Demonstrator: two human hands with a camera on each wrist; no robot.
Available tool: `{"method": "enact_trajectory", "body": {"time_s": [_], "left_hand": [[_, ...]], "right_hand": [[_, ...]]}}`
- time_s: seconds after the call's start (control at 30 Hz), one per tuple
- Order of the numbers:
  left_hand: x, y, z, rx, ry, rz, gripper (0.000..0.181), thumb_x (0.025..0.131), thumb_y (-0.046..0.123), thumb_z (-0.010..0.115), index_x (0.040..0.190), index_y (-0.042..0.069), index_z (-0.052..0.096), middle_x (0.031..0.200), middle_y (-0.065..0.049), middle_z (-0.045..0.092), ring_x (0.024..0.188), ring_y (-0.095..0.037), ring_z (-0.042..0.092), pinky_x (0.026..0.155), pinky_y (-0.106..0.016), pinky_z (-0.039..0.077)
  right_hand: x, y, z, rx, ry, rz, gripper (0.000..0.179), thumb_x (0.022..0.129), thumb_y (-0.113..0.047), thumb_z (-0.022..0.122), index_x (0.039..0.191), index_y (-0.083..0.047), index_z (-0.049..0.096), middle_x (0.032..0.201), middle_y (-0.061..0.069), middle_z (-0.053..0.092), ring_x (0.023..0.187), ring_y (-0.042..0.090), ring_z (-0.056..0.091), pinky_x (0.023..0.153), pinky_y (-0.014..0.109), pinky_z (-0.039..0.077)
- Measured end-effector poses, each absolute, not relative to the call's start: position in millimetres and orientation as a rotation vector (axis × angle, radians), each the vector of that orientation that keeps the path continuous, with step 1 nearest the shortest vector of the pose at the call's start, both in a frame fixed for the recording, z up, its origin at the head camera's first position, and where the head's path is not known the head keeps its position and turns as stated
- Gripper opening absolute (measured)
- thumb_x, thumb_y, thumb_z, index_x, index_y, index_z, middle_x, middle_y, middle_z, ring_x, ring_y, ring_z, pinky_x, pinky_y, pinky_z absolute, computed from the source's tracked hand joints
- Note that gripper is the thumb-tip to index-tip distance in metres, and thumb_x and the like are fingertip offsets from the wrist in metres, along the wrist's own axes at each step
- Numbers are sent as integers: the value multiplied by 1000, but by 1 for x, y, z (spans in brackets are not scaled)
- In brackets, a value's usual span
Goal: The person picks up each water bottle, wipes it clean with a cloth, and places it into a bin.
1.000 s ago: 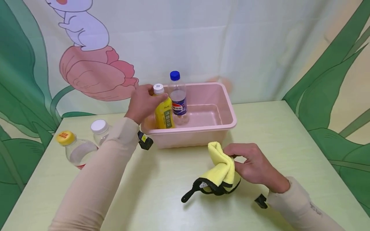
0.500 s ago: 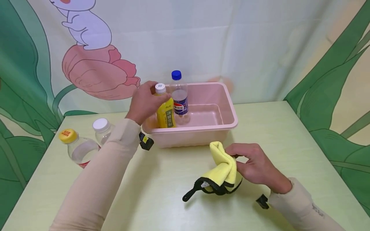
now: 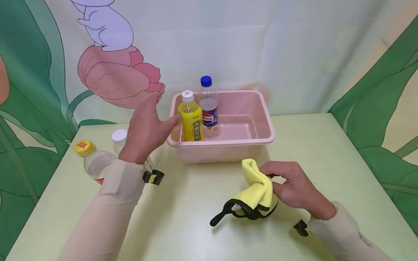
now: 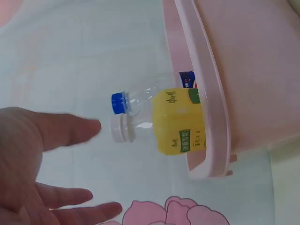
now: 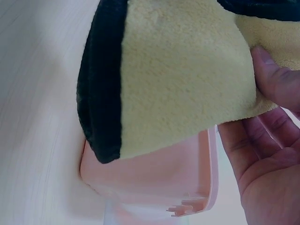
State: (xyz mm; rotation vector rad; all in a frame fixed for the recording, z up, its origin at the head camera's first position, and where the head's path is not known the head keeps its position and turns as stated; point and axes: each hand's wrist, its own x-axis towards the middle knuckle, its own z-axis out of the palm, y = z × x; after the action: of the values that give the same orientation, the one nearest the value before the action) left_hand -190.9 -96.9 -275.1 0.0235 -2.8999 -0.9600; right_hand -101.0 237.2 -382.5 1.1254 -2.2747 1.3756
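Note:
A bottle with a yellow label and white cap [image 3: 191,119] stands in the left end of the pink plastic basin [image 3: 225,145]. Just behind it is a clear bottle with a blue cap and Pepsi label [image 3: 209,108]. My left hand [image 3: 147,127] is apart from both, left of the basin, thumb and fingers spread; the left wrist view shows nothing in its grasp. In front of the basin, my right hand [image 3: 290,185] pinches a folded yellow cloth with black edging [image 3: 256,188] between thumb and fingers. The cloth hangs down, its black loop pointing left.
To the left on the table [image 3: 189,217] stand a clear bottle with a yellow cap [image 3: 96,159] and a white-capped bottle [image 3: 119,137], partly hidden behind my left hand and sleeve. A printed curtain [image 3: 235,47] hangs behind the basin.
My left hand has let go of the yellow-labelled bottle and drawn back to the left, its fingers spreading. The right hand keeps holding the cloth. The view has shifted slightly.

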Motion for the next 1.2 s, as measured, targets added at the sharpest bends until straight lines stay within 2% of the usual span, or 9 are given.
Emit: {"method": "enact_trajectory", "body": {"time_s": [0.13,0.23,0.43,0.53,0.7,0.83,0.97,1.07,1.2], "left_hand": [[-176,-109,-281,74,-2808,-906,66,90,28,64,149,12,40,150,-12,47,141,-36,34,119,-62,22],[-168,-117,-288,113,-2739,-863,60,90,22,61,144,4,44,147,-18,48,144,-40,27,119,-64,12],[-161,-120,-304,215,-2630,-827,62,85,1,52,145,-4,37,146,-28,41,148,-42,16,124,-56,8],[-161,-120,-309,275,-2619,-804,64,84,-1,53,145,-4,34,148,-28,36,149,-42,12,125,-56,8],[-163,-125,-315,333,-2608,-828,65,81,-5,52,144,-6,34,145,-30,35,146,-42,18,124,-54,16],[-165,-125,-320,439,-2634,-905,73,78,-9,50,147,-3,27,148,-26,27,146,-39,18,122,-51,26],[-168,-124,-323,515,-2652,-927,76,79,-9,51,149,-1,23,150,-24,24,142,-39,24,118,-50,32],[-169,-124,-325,534,-2653,-913,75,80,-7,52,149,0,23,148,-26,27,136,-40,32,116,-50,34],[-170,-124,-324,552,-2671,-891,69,87,-1,53,149,1,23,142,-29,36,125,-43,46,109,-52,43]], "right_hand": [[-101,235,-383,1148,-2260,1380,43,71,21,69,95,-14,72,89,-1,71,81,6,65,75,16,55],[-102,234,-383,1143,-2281,1378,43,72,21,69,96,-15,72,90,-2,71,82,4,65,75,16,56],[-102,230,-383,1170,-2252,1391,43,71,22,69,96,-13,72,90,0,71,82,5,65,75,17,56],[-102,228,-383,1187,-2224,1394,44,70,23,69,96,-12,72,89,1,71,82,6,65,75,17,55],[-102,225,-381,1183,-2229,1398,44,70,23,69,96,-13,72,89,1,71,82,6,65,75,16,55],[-101,226,-383,1178,-2243,1409,43,71,22,69,96,-13,72,89,1,72,82,6,65,76,17,55],[-102,226,-384,1173,-2265,1400,43,71,22,69,96,-12,73,90,1,72,83,6,66,76,17,56],[-102,226,-383,1164,-2290,1386,41,72,20,70,96,-12,73,91,0,73,84,4,66,76,17,56],[-102,226,-382,1160,-2304,1378,39,72,19,71,96,-12,73,91,0,73,84,5,66,76,16,56]]}}
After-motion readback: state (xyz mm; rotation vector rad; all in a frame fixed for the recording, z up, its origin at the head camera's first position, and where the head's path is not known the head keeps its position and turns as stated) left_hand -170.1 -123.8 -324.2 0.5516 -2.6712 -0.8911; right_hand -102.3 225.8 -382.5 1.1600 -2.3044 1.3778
